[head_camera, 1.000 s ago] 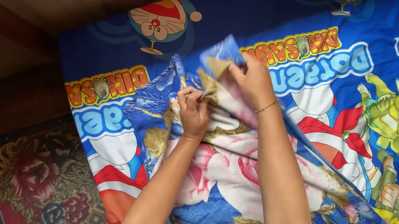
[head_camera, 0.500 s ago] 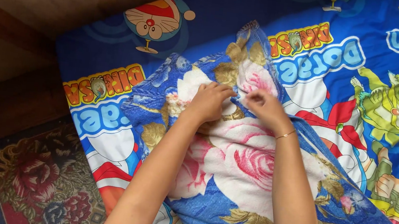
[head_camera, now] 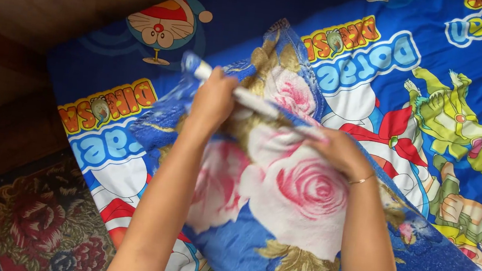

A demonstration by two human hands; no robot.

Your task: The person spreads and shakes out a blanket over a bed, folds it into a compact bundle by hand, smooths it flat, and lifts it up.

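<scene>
Two hands grip a flowered blanket lying on the cartoon bedsheet: the left hand is closed on its upper edge, the right hand pinches the same edge nearby.

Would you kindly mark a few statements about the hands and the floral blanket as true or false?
1. Both hands grip the floral blanket. True.
2. The left hand lies flat on the rug. False: it is raised, clutching a blanket edge.
3. The right hand wears a thin bracelet at the wrist. True.
4. The blanket lies on a plain white sheet. False: the sheet is blue with cartoon prints.
</scene>
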